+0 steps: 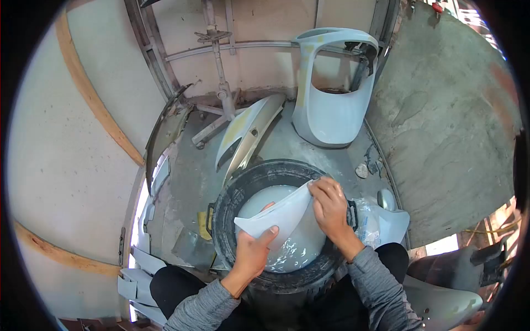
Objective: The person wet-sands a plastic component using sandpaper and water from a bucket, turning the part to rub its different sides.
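A thin, pointed white panel (282, 212), looking like a plastic body piece, is held over a round black tub (223, 248) of cloudy whitish water (306, 251). My left hand (251, 252) grips its lower left part, thumb on the near face and fingertips showing behind the upper edge. At the panel's upper right tip, the curled fingers of my right hand (329, 207) close on it. Whether those fingers also hold something small is hidden. The tub stands between my knees, its handles at left and right.
A large white frame-shaped panel (335, 118) leans at the back wall, with a curved white panel (248, 129) left of it. Behind stands a metal stand (223, 94). A yellow piece (204, 225) lies left of the tub, a plastic bag (367, 223) right.
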